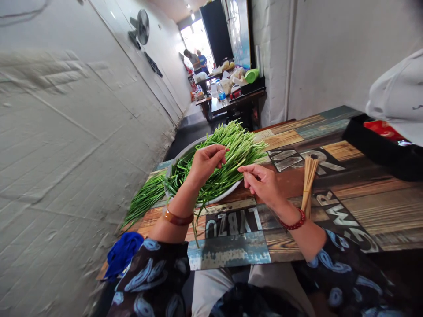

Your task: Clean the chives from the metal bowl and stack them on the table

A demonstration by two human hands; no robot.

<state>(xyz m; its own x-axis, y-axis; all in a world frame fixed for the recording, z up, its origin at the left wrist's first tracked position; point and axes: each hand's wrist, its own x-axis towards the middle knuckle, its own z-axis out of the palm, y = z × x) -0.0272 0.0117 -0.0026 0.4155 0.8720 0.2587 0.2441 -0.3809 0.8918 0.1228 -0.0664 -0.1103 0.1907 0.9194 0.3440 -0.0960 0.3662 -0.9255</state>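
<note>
Long green chives (231, 145) fill a large pale basin (228, 193), their cut ends pointing away to the right. Above the basin, my left hand (208, 164) is closed in a pinch, thumb against fingers; what it holds, if anything, cannot be made out. Just right of it, over the basin's near right rim, my right hand (260, 181) is also pinched, with a tiny pale tip near its fingertips that is too small to name. A bundle of thin wooden skewers (309, 180) lies on the table right of my right hand. A few loose leaves hang over the basin's front.
More chives (145, 198) lie on the table left of the basin. A blue cloth (124, 253) sits at the left corner. On the right are a black tray (366, 147) and a white bag (399, 94). Another table (228, 103) with goods and two people stand farther back.
</note>
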